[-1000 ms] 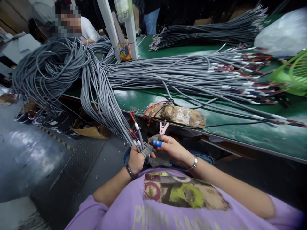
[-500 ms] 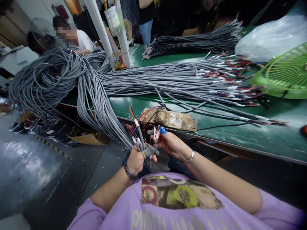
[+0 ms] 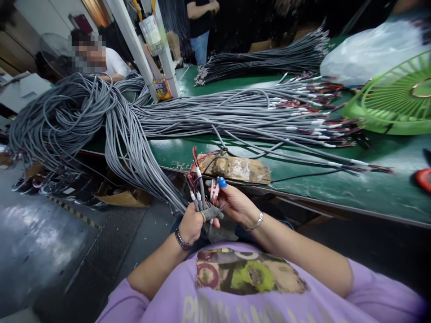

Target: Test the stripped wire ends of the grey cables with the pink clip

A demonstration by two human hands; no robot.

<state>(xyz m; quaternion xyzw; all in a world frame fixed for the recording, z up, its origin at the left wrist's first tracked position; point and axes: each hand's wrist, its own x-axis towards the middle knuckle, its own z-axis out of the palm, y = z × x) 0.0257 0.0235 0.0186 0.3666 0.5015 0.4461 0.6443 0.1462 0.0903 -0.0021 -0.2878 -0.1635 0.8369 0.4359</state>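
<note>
My left hand is closed around several grey cables. Their stripped ends, with white wraps and thin red, blue and orange wires, stick up above the fist. A grey cover is on at least one of its fingers. Close on its right, my right hand pinches a small pink clothespin beside the cable ends. Its thumb wears a blue finger cot. What the clothespin's jaws grip, if anything, cannot be made out. Just beyond both hands lies a worn wooden block at the table's edge.
Long grey cables run across the green table, and a heavy coil hangs over its left side. Black cables, a plastic bag and a green fan stand farther back. A co-worker sits at the far left.
My right hand with the clothespin has come slightly closer to the left hand. The held cable ends stand more upright and a little farther right. The view has shifted slightly.
</note>
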